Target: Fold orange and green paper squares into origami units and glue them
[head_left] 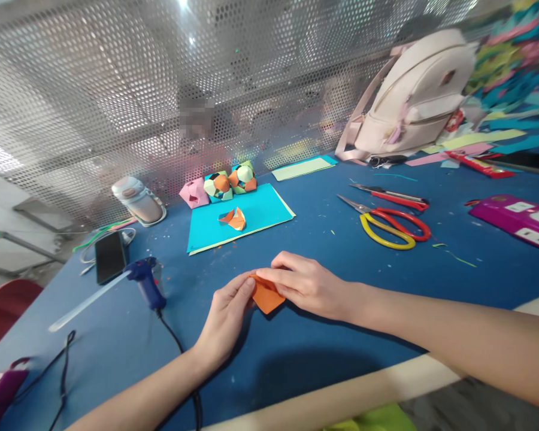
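Note:
Between my two hands is a small folded piece of orange paper (268,297), held just above the blue table near its front edge. My left hand (229,308) pinches its left side with the thumb on top. On the upper right, my right hand (303,281) grips the paper, its index finger lying along the top edge. Beyond the hands, a small folded orange and white paper piece (236,219) rests on a stack of blue paper sheets (269,209). Behind that sit a pink paper ball (194,193) and two multicoloured paper balls (218,187).
A blue glue gun (148,284) with a clear stick lies left, its black cord passing under my left forearm. Scissors (386,227) and a red cutter (399,197) lie right, near a purple power strip (516,218). A phone (110,256), bottle (137,200) and backpack (415,99) stand farther out.

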A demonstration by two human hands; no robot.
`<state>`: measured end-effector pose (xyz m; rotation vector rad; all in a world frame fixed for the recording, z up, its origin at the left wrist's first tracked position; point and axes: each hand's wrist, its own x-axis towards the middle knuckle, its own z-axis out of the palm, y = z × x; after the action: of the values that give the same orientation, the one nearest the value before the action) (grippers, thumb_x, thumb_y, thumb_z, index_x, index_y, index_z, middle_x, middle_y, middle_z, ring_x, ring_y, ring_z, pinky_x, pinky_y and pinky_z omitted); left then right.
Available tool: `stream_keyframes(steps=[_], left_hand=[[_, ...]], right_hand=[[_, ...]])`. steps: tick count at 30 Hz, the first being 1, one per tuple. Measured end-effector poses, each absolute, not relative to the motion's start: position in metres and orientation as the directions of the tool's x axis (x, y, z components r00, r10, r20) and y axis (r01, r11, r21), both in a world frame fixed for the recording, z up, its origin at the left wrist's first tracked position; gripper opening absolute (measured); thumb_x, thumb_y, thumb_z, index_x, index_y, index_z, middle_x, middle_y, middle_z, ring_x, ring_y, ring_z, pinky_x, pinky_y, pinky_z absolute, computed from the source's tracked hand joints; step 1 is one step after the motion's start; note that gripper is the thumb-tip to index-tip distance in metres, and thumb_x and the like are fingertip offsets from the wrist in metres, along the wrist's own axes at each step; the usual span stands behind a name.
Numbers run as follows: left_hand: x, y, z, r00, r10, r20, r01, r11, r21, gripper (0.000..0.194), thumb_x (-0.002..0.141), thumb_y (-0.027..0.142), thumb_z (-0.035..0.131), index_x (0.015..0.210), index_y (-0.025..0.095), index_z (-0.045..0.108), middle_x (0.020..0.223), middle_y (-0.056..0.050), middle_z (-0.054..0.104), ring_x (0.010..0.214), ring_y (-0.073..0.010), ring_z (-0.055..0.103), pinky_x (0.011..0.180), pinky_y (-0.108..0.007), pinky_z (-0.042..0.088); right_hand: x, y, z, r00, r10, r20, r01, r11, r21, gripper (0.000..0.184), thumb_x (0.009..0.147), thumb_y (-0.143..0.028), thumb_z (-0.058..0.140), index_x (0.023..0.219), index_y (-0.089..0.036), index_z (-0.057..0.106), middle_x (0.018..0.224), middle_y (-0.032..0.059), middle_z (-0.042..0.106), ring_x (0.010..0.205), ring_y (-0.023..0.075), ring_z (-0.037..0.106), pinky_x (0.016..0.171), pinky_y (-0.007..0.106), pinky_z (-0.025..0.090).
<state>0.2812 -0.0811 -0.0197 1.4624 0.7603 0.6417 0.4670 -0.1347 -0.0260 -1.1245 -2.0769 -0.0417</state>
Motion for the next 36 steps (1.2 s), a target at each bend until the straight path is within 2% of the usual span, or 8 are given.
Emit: stream_keyframes(steps=[6, 10, 14, 18, 22, 25, 28, 36], left_hand=[[0.2815, -0.0826, -0.0196, 0.627, 0.775, -0.077, 0.030, 0.075, 0.997, 0.039, 0.087, 0.038, 0.054, 0.119, 0.018, 0.062, 0.114, -0.008, 0.066, 0.101, -0.0222, 0.059, 0.086, -0.030, 0.047], [0.2811, -0.0829, -0.0190, 0.601, 0.799, -0.037, 0.112, -0.039, 0.993, 0.038, 0.086, 0.040, 0.054, 0.115, 0.018, 0.066, 0.111, -0.007, 0.068, 0.104, -0.0237, 0.058, 0.087, -0.029, 0.046], [0.2820, -0.0834, -0.0166, 0.588, 0.809, 0.000, 0.227, -0.166, 0.960, 0.038, 0.087, 0.044, 0.051, 0.109, 0.018, 0.068, 0.103, -0.006, 0.070, 0.097, -0.0211, 0.060, 0.081, -0.025, 0.046], [0.2820, -0.0829, -0.0145, 0.589, 0.808, 0.016, 0.237, -0.192, 0.952, 0.039, 0.088, 0.044, 0.049, 0.109, 0.018, 0.068, 0.103, -0.006, 0.070, 0.094, -0.0208, 0.062, 0.079, -0.024, 0.047], [0.2807, -0.0819, -0.0146, 0.571, 0.820, 0.021, 0.217, -0.176, 0.960, 0.037, 0.088, 0.043, 0.050, 0.108, 0.019, 0.069, 0.109, -0.008, 0.069, 0.099, -0.0221, 0.062, 0.084, -0.026, 0.047], [0.2799, -0.0812, -0.0158, 0.558, 0.829, 0.024, 0.214, -0.172, 0.961, 0.037, 0.088, 0.044, 0.050, 0.106, 0.019, 0.069, 0.111, -0.008, 0.068, 0.100, -0.0222, 0.062, 0.085, -0.027, 0.047], [0.2794, -0.0804, -0.0177, 0.550, 0.835, 0.021, 0.216, -0.167, 0.962, 0.036, 0.087, 0.044, 0.050, 0.103, 0.018, 0.070, 0.110, -0.008, 0.069, 0.100, -0.0224, 0.061, 0.085, -0.028, 0.047], [0.2797, -0.0791, -0.0175, 0.550, 0.835, 0.027, 0.242, -0.190, 0.951, 0.037, 0.088, 0.044, 0.049, 0.105, 0.017, 0.067, 0.099, -0.007, 0.069, 0.089, -0.0198, 0.062, 0.074, -0.026, 0.048]], right_hand=[[0.4665, -0.1347, -0.0254, -0.327, 0.702, 0.633, 0.744, 0.604, -0.286, 0.031, 0.093, -0.014, 0.037, 0.116, -0.015, 0.058, 0.087, 0.0080, 0.055, 0.077, 0.0154, 0.055, 0.070, 0.028, 0.052], [0.4653, -0.1347, -0.0268, -0.327, 0.694, 0.641, 0.741, 0.610, -0.283, 0.028, 0.095, -0.018, 0.038, 0.114, -0.016, 0.059, 0.086, 0.0073, 0.055, 0.075, 0.0149, 0.055, 0.068, 0.027, 0.051], [0.4629, -0.1342, -0.0287, -0.329, 0.687, 0.648, 0.726, 0.623, -0.292, 0.026, 0.095, -0.016, 0.038, 0.112, -0.015, 0.058, 0.086, 0.0075, 0.057, 0.077, 0.0157, 0.056, 0.071, 0.029, 0.051], [0.4607, -0.1333, -0.0289, -0.270, 0.690, 0.671, 0.698, 0.621, -0.358, 0.025, 0.094, -0.016, 0.041, 0.115, -0.014, 0.053, 0.090, 0.0086, 0.060, 0.083, 0.0169, 0.058, 0.075, 0.030, 0.051], [0.4602, -0.1337, -0.0248, -0.147, 0.762, 0.631, 0.668, 0.547, -0.505, 0.014, 0.088, -0.022, 0.051, 0.101, -0.017, 0.053, 0.086, 0.0051, 0.060, 0.076, 0.0149, 0.058, 0.069, 0.027, 0.050], [0.4611, -0.1338, -0.0220, -0.109, 0.810, 0.576, 0.653, 0.495, -0.573, 0.008, 0.088, -0.022, 0.049, 0.086, -0.017, 0.054, 0.076, 0.0025, 0.059, 0.067, 0.0128, 0.054, 0.062, 0.025, 0.046], [0.4618, -0.1325, -0.0226, -0.118, 0.808, 0.577, 0.638, 0.507, -0.579, 0.015, 0.091, -0.020, 0.046, 0.079, -0.017, 0.056, 0.073, 0.0020, 0.060, 0.064, 0.0116, 0.054, 0.060, 0.023, 0.044], [0.4625, -0.1309, -0.0251, -0.098, 0.762, 0.640, 0.619, 0.550, -0.560, 0.020, 0.089, -0.021, 0.053, 0.070, -0.016, 0.058, 0.067, 0.0010, 0.060, 0.059, 0.0099, 0.055, 0.055, 0.020, 0.041]])
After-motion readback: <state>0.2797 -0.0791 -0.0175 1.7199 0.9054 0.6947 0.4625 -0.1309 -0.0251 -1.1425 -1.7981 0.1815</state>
